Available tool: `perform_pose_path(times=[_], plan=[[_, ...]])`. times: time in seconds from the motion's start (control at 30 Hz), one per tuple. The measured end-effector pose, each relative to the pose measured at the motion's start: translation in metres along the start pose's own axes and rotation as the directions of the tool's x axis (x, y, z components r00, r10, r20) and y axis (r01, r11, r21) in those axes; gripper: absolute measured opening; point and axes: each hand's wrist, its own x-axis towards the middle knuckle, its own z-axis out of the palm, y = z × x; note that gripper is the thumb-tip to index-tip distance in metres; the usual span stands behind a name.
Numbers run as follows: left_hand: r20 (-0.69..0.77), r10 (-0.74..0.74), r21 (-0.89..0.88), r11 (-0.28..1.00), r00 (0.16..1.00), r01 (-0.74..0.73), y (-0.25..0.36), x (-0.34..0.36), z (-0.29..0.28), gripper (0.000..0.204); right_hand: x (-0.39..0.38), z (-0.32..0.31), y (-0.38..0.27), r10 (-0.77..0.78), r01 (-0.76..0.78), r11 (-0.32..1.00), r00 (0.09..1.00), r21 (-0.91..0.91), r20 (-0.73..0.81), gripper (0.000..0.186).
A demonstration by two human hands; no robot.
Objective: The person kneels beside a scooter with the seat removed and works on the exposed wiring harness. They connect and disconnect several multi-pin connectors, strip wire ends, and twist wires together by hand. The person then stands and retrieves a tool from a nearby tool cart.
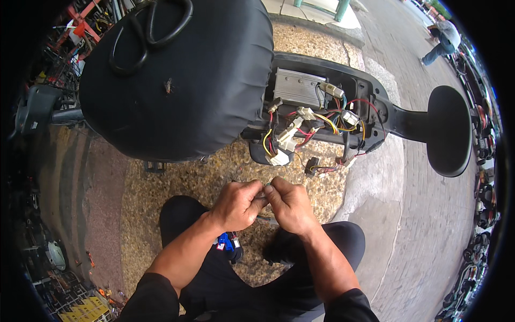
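Note:
My left hand [236, 205] and my right hand [292, 205] meet in front of me, thumbs and fingers pinched together. Something small sits between the fingertips, mostly hidden, so I cannot make it out. Just under the hands a short dark cable [263, 218] shows; whether it joins what I hold, I cannot tell. Beyond them lies the opened tail of an electric scooter, with a silver finned controller box [299, 87] and a tangle of coloured wires with white plug connectors [288, 134]. A black connector [311, 166] hangs over the near side on thin wires.
The black scooter seat [182, 80] fills the upper left, with a looped black cable [146, 45] on it. A black backrest pad [449, 131] sticks out at right. Blue connectors [225, 242] lie near my left leg. A person [444, 40] bends over far off; parked scooters line the right.

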Motion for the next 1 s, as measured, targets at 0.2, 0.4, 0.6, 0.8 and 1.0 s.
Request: perform_pose_path(times=[0.2, 0.4, 0.6, 0.8, 1.0], plan=[[0.004, 0.025, 0.028, 0.999, 1.0, -0.025, 0.002, 0.001, -0.001, 0.016, 0.002, 0.002, 0.004, 0.021, -0.025, 0.988, 0.999, 0.155, 0.027, 0.026], [0.024, -0.015, 0.025, 1.0, 1.0, 0.014, 0.006, 0.0, -0.002, 0.015, 0.003, 0.0, 0.007, 0.092, -0.1, 0.989, 0.993, 0.113, 0.071, 0.024], [0.018, -0.084, -0.115, 0.99, 0.996, 0.085, 0.002, -0.002, -0.001, 0.01, 0.005, 0.001, 0.005, 0.025, -0.025, 0.995, 1.0, 0.097, 0.007, 0.023], [0.107, -0.198, -0.404, 0.887, 0.974, 0.224, -0.009, -0.004, -0.003, 0.006, 0.005, 0.004, 0.008, -0.071, 0.077, 0.994, 0.995, 0.077, -0.075, 0.021], [0.053, -0.159, -0.103, 0.981, 0.986, 0.163, -0.001, -0.002, -0.006, 0.008, 0.003, 0.006, 0.008, -0.065, 0.075, 0.992, 0.993, 0.101, -0.099, 0.021]])
